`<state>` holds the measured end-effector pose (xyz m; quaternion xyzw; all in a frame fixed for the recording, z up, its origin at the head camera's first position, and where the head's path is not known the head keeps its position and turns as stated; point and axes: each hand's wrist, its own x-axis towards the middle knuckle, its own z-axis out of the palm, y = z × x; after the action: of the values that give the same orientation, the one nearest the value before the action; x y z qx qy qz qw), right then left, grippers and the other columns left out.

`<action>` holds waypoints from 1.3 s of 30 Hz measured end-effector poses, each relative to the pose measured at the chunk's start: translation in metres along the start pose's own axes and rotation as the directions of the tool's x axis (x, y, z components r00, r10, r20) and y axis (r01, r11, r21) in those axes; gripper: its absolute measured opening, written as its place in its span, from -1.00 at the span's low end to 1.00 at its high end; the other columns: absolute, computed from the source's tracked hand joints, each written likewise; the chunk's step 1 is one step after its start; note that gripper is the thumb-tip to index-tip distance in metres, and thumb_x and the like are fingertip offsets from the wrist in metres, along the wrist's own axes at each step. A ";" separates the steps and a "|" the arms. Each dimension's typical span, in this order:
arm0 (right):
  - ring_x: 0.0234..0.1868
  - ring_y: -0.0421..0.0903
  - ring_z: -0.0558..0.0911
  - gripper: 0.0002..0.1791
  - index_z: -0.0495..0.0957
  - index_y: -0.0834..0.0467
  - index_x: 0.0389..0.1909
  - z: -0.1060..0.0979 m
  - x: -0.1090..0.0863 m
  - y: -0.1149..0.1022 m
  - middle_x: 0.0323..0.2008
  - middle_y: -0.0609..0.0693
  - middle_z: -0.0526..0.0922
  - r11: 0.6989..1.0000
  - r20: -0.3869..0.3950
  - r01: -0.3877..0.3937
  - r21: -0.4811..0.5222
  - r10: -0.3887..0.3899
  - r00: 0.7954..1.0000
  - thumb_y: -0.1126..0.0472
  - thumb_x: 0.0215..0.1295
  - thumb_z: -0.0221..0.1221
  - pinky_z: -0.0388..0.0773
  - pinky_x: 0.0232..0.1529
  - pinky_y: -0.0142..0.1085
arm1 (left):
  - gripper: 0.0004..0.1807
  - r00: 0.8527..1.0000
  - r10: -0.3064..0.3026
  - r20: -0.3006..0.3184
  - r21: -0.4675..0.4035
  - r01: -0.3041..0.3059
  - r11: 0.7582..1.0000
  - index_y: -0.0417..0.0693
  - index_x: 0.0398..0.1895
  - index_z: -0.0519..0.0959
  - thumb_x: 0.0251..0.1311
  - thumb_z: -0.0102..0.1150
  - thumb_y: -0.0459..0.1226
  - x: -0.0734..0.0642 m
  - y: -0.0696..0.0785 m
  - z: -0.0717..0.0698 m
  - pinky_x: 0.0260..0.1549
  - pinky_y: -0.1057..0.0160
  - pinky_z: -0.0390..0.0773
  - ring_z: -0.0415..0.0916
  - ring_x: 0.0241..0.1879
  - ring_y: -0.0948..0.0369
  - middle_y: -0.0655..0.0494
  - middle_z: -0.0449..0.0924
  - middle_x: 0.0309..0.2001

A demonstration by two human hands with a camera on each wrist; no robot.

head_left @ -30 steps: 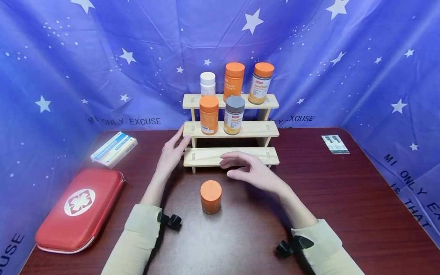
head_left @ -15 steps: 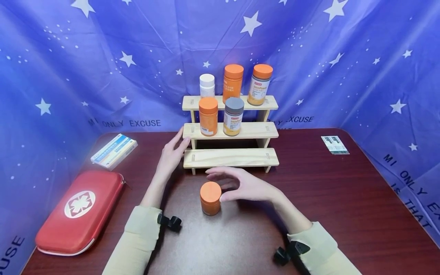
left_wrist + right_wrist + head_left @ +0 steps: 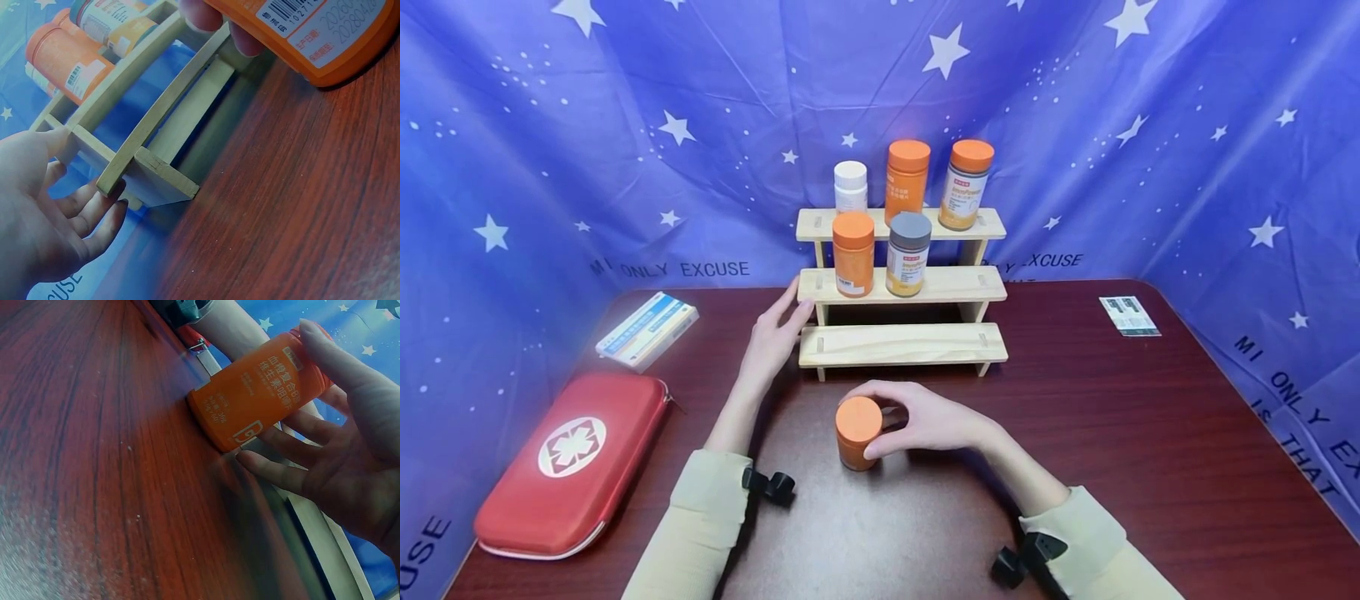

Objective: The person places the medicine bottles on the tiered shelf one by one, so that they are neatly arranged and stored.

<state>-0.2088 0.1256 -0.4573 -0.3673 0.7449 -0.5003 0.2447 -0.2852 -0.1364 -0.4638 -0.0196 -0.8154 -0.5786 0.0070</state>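
Note:
In the head view, an orange pill bottle (image 3: 858, 429) with an orange lid stands upright on the table in front of a three-tier wooden rack (image 3: 901, 346). My right hand (image 3: 932, 417) holds this bottle from its right, thumb at the near side and fingers round the far side. The right wrist view shows the thumb near the lid of the orange bottle (image 3: 259, 394). At the rack's left end, my left hand (image 3: 769, 337) grips the side. In the left wrist view, its curled fingers (image 3: 94, 219) lie at the end of the rack (image 3: 125, 150).
Two bottles, one orange (image 3: 853, 254) and one grey-lidded (image 3: 908, 254), stand on the middle tier. On the top tier are a white bottle (image 3: 851, 187) and two orange-lidded ones. A red first-aid case (image 3: 617, 425) and a medicine box (image 3: 647, 329) lie left; a flat packet (image 3: 1129, 317) lies right.
My right hand has come down and left from the bottom tier to the orange bottle and closed round it. The left hand has stayed at the rack's left end.

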 end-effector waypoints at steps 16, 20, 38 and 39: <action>0.14 -0.23 0.62 -0.42 0.56 -0.01 0.23 0.000 -0.001 -0.001 0.11 -0.06 0.70 1.000 -0.039 0.017 0.009 -0.017 0.999 0.19 0.18 0.49 0.68 0.21 -0.20 | -0.30 1.000 -0.005 -0.012 0.007 0.005 1.000 0.62 0.56 0.17 0.38 0.03 0.33 -0.001 0.000 0.001 0.19 -0.05 0.68 0.47 0.40 0.05 0.20 0.16 0.62; 0.13 -0.25 0.62 -0.43 0.58 -0.01 0.22 0.000 -0.001 -0.002 0.11 -0.06 0.71 1.000 -0.058 0.026 -0.004 -0.026 0.998 0.19 0.17 0.50 0.69 0.20 -0.21 | -0.31 1.000 0.000 -0.014 0.008 0.000 1.000 0.64 0.55 0.18 0.38 0.03 0.32 -0.001 0.000 0.001 0.19 -0.03 0.68 0.51 0.36 0.05 0.18 0.19 0.61; 0.08 -0.17 0.67 -0.36 0.56 -0.01 0.26 -0.035 -0.020 -0.017 0.07 -0.01 0.71 0.999 -0.187 0.000 0.033 0.006 0.982 0.24 0.13 0.52 0.71 0.14 -0.27 | -0.32 1.000 0.003 -0.018 0.008 -0.003 1.000 0.60 0.56 0.18 0.41 0.04 0.29 0.001 0.000 0.000 0.17 -0.02 0.69 0.52 0.35 0.04 0.17 0.17 0.61; 0.07 -0.17 0.67 -0.36 0.56 -0.01 0.26 -0.038 -0.022 -0.017 0.06 -0.02 0.71 1.000 -0.197 -0.007 0.025 0.012 0.980 0.23 0.14 0.51 0.71 0.12 -0.29 | -0.32 1.000 0.001 -0.019 0.006 -0.001 1.000 0.60 0.56 0.18 0.41 0.04 0.29 0.001 0.000 0.000 0.17 -0.01 0.69 0.52 0.35 0.04 0.17 0.18 0.61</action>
<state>-0.2186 0.1605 -0.4267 -0.3095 0.7610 -0.5422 0.1766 -0.2860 -0.1361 -0.4640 -0.0146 -0.8171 -0.5761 0.0150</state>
